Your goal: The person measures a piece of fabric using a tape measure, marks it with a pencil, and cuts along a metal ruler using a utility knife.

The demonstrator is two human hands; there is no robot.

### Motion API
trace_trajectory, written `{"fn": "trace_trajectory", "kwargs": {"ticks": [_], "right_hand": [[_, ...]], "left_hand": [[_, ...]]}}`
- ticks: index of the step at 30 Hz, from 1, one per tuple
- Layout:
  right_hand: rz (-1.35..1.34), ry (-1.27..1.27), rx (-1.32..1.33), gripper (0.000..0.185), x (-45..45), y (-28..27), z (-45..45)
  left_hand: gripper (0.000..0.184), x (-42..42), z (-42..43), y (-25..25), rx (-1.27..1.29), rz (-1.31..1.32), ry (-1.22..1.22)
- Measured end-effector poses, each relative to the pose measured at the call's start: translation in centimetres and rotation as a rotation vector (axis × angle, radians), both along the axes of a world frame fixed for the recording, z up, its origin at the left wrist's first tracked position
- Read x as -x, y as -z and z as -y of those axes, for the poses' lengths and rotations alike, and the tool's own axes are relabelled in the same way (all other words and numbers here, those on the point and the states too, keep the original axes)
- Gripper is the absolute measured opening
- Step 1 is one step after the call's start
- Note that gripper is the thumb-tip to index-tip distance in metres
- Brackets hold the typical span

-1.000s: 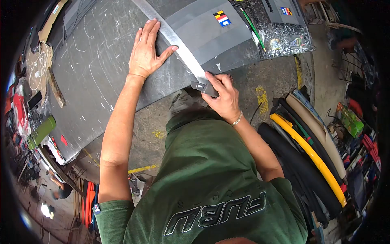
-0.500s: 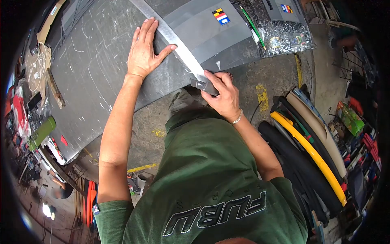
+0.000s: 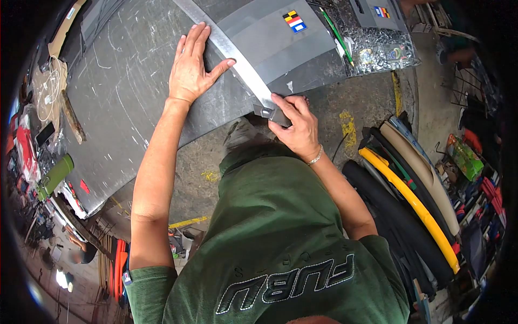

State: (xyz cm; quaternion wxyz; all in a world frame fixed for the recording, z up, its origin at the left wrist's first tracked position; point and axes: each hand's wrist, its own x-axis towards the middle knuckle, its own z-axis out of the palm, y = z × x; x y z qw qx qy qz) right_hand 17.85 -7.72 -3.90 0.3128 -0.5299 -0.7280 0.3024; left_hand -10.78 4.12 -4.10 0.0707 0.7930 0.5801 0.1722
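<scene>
A long metal ruler (image 3: 237,68) lies slantwise over the dark table, along the left edge of a grey sheet (image 3: 270,48) with a small colored flag patch (image 3: 294,21). My left hand (image 3: 190,70) rests flat and open on the table, its thumb tip touching the ruler's edge. At the table's near edge, my right hand (image 3: 297,124) is closed on the ruler's near end, where a folded dark grey piece (image 3: 264,112) sticks out. Its lower fingers are partly hidden. A green pencil (image 3: 336,36) lies right of the sheet.
The scratched table (image 3: 118,124) reaches far left, with a phone (image 3: 45,134) and a green roll (image 3: 56,177) beside its edge. Clear plastic (image 3: 372,48) covers the right corner. On the floor to the right stand rolls of material, one yellow (image 3: 415,210). Another person (image 3: 83,251) is at lower left.
Both hands and the ruler stay practically where they were. The right hand shifts very slightly at the ruler's end.
</scene>
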Motion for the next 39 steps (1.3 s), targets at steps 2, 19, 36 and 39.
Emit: {"fn": "trace_trajectory", "kwargs": {"ticks": [2, 19, 36, 39], "right_hand": [[-0.004, 0.001, -0.002, 0.068, 0.07, -0.01, 0.01], [0.022, 0.023, 0.017, 0.067, 0.35, 0.33, 0.16], [0.013, -0.005, 0.006, 0.075, 0.41, 0.71, 0.04], [0.013, 0.000, 0.012, 0.075, 0.39, 0.80, 0.13]], "left_hand": [[0.096, 0.05, -0.04, -0.02, 0.002, -0.002, 0.003], [0.101, 0.36, -0.09, 0.19, -0.027, 0.023, 0.002], [0.099, 0.42, -0.11, 0.23, -0.032, 0.035, -0.010], [0.099, 0.40, -0.10, 0.30, -0.040, 0.038, -0.011]]}}
